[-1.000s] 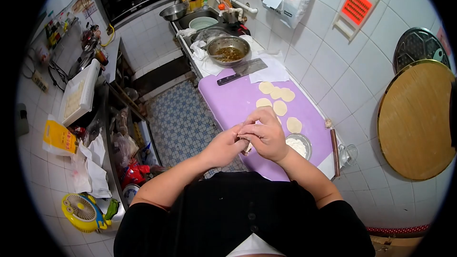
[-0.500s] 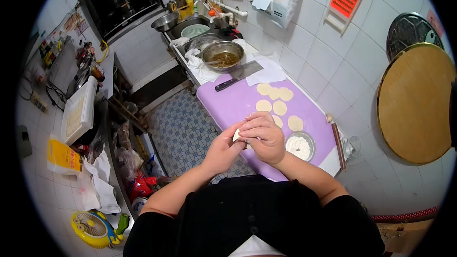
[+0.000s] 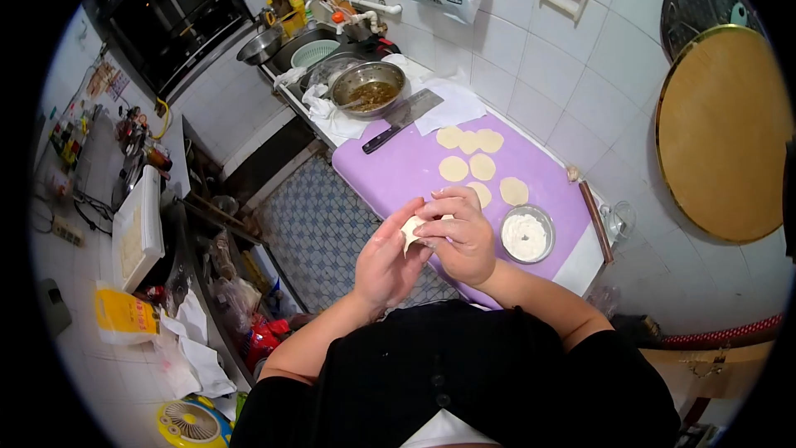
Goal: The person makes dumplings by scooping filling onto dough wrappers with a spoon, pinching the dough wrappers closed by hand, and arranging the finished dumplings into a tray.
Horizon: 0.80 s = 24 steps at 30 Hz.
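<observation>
Pinching soft, white dough (image 3: pixel 409 234) in right hand (image 3: pixel 464 245) — touching with open left hand (image 3: pixel 381 265) — over left edge of purple mat (image 3: pixel 373 182), near round, clear flour bowl (image 3: pixel 550 242).

**Wearer's Attire: Black Top (image 3: pixel 497 365), Short Sleeves**

Garment is plain black, matte in appearance. The left sleeve (image 3: pixel 634 382) and right sleeve (image 3: pixel 278 398) are short and wide, ending near the elbows. Small, round, dark buttons (image 3: pixel 443 400) sit in a line down the front centre. Below them the front parts in an inverted V, exposing a white layer (image 3: pixel 450 431). One tiny pale speck noted on the fabric. Forearms, left hand (image 3: pixel 461 238) and right hand (image 3: pixel 386 265) bare.
</observation>
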Available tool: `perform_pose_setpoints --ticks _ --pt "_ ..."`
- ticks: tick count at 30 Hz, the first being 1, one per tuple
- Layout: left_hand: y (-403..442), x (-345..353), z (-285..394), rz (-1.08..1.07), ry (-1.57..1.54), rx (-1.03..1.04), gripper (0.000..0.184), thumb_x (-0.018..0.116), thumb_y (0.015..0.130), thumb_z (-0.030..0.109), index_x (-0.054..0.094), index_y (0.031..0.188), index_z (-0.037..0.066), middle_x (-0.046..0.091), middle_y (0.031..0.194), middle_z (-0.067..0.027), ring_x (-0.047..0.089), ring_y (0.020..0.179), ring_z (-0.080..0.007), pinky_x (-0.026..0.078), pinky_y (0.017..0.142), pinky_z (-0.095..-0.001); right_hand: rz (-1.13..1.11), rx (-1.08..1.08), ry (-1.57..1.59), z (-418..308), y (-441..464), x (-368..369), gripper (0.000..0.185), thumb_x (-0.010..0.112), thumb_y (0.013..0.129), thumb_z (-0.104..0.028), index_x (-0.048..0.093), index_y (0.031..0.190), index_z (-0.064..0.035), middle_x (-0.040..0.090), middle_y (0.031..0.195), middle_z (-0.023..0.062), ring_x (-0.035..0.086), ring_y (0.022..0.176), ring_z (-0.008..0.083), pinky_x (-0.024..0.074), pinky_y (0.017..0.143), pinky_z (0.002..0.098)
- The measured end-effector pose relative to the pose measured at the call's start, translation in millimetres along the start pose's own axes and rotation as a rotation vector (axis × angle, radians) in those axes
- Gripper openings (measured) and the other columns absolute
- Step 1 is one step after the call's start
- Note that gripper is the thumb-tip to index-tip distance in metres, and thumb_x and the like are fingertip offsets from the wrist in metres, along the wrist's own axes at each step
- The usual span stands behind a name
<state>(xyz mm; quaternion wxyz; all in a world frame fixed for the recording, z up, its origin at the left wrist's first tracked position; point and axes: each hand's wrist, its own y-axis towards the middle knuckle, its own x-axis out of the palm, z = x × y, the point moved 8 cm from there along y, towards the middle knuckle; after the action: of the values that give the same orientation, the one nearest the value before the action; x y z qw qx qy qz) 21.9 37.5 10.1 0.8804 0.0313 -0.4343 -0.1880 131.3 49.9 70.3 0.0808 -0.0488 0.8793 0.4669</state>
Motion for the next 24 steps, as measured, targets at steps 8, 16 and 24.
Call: perform_pose_setpoints --ticks 8,16,24 --pt "7 14 1 -0.005 -0.044 0.014 0.052 0.047 0.098 0.021 0.03 0.144 0.004 0.04 0.14 -0.0138 0.042 0.129 -0.0254 0.037 0.105 -0.0399 0.055 -0.065 -0.07 -4 0 -13 0.021 0.075 0.064 -0.003 0.071 0.084 -0.0095 0.063 0.104 0.0035 0.053 0.101 0.03 0.0453 0.087 0.0387" --pt "12 15 -7 -0.061 -0.062 -0.005 0.048 0.045 0.099 0.022 0.034 0.142 0.004 0.041 0.14 -0.0153 0.044 0.127 -0.0268 0.04 0.105 -0.0431 0.105 0.029 -0.043 -1 3 -24 0.02 0.076 0.064 -0.002 0.071 0.082 -0.01 0.064 0.1 0.0032 0.052 0.104 0.0307 0.0439 0.089 0.039" --pt "26 17 -25 -0.042 -0.184 -0.025 0.048 0.044 0.099 0.022 0.032 0.142 0.004 0.037 0.144 -0.0146 0.04 0.13 -0.0247 0.037 0.107 -0.039 0.187 0.108 -0.083 5 -3 -40 0.018 0.075 0.066 -0.002 0.071 0.083 -0.0084 0.066 0.1 0.003 0.051 0.107 0.0299 0.0431 0.092 0.0383"
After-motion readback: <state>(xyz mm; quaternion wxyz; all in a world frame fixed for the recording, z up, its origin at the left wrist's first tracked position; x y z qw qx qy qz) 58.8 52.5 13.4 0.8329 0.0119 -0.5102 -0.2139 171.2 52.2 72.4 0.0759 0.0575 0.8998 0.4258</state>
